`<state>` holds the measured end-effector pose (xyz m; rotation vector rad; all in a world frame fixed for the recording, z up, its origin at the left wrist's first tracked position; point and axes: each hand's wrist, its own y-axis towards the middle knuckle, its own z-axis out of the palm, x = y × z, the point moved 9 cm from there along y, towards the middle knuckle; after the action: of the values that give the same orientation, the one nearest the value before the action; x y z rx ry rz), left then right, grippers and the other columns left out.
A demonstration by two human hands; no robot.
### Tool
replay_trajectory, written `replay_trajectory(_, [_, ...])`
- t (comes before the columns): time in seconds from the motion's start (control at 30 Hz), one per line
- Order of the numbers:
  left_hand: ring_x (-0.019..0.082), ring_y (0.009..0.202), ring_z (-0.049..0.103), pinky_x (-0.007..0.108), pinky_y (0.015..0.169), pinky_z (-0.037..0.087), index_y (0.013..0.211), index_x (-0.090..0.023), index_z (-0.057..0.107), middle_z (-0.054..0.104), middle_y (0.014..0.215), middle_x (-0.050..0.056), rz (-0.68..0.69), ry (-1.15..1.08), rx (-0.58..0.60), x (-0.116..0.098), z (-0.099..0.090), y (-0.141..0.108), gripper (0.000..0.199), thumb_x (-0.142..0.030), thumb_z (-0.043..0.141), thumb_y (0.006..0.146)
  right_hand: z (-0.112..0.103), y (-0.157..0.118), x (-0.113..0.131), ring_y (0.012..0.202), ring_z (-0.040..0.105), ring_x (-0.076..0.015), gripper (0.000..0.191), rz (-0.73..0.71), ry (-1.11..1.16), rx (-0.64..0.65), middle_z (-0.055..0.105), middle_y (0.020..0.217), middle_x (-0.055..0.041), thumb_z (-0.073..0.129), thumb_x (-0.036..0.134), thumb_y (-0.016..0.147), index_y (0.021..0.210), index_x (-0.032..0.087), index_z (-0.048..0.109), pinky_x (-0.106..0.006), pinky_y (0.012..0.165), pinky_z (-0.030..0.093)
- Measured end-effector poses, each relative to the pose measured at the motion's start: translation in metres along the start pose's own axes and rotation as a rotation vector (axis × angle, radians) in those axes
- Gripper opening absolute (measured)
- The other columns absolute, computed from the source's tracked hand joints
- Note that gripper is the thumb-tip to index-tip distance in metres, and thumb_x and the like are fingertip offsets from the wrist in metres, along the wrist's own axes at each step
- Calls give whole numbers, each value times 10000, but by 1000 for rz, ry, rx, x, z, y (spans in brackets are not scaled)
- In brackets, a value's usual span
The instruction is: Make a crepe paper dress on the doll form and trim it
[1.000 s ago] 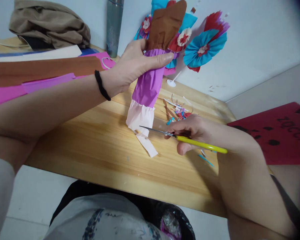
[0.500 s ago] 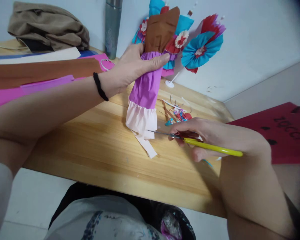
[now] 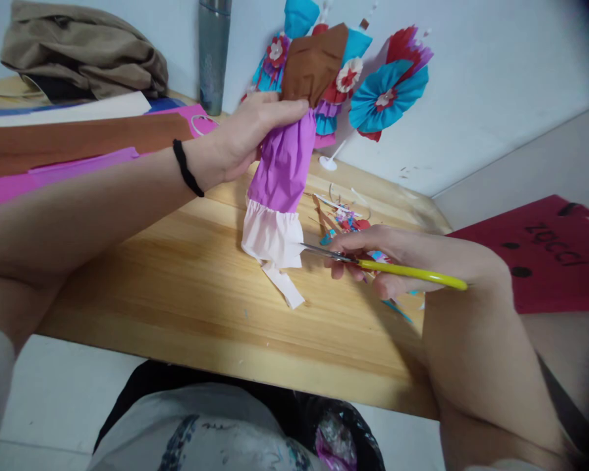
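My left hand (image 3: 255,131) grips a gathered paper piece, thumb across its front where brown meets purple. The piece has a brown top (image 3: 314,62), a purple middle tier (image 3: 283,167) and a pale pink bottom tier (image 3: 273,235). From its lower edge a cut pale strip (image 3: 285,288) hangs down over the table. My right hand (image 3: 368,255) holds yellow-handled scissors (image 3: 407,271), fingers closed round the handles. Their blade tips point left and meet the right edge of the pale tier. How far apart the blades are is hard to make out.
Paper scraps (image 3: 346,219) lie behind my right hand. Blue and red paper flowers (image 3: 390,98) stand by the wall, near a grey bottle (image 3: 213,59). Coloured paper sheets (image 3: 78,140) and a brown cloth (image 3: 83,49) are at left, a red bag (image 3: 544,255) at right.
My left thumb has drawn back leftward on the paper piece. The scissor tips have risen a little along the right edge of the pale tier. The whole view has shifted slightly.
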<state>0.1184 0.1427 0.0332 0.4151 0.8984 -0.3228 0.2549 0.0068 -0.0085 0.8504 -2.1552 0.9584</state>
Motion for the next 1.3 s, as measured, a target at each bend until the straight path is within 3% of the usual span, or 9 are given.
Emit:
replay_trajectory(0.1, [115,586,611,242,690,455,645,-88,607,609,615,21,4,106,22,-1,1,2,398,-51,471,1017,0,1,4,751,509,-119,676,-21,11,23,609,986,-76,595,747,871,1130,123,619,-229,637,444])
replay_trajectory(0.3, [125,607,639,272,757,503,734,-122,596,636,635,18,-34,31,8,1,-6,5,358,-102,422,1047,4,7,-2,768,504,-132,542,-44,62,66,587,933,-50,604,651,916,1078,134,623,-245,657,431])
replay_trajectory(0.4, [141,633,655,303,780,516,759,-118,606,658,668,35,-51,12,19,2,-9,6,346,-144,431,1056,5,7,-6,810,512,-135,589,-43,94,77,602,975,-53,620,692,887,1092,140,615,-246,691,437])
replay_trajectory(0.53, [138,635,660,301,767,521,783,-109,619,675,681,42,-61,-3,31,4,-10,6,355,-129,403,1063,5,6,-8,829,532,-139,677,-26,127,72,620,1015,-73,591,754,872,1141,133,610,-251,706,442])
replay_trajectory(0.87, [102,585,645,249,696,519,756,-115,613,658,623,4,-66,-49,14,7,-7,5,397,-99,370,1069,6,15,-1,844,581,-152,654,-39,147,60,649,1017,-97,610,732,872,1136,135,643,-261,759,503])
replay_trajectory(1.3, [108,588,639,264,700,523,752,-121,585,634,620,-1,-85,-39,1,8,-5,4,401,-139,358,1083,9,17,-2,738,535,-124,640,-43,200,55,589,874,-47,636,711,869,1136,132,587,-226,615,447])
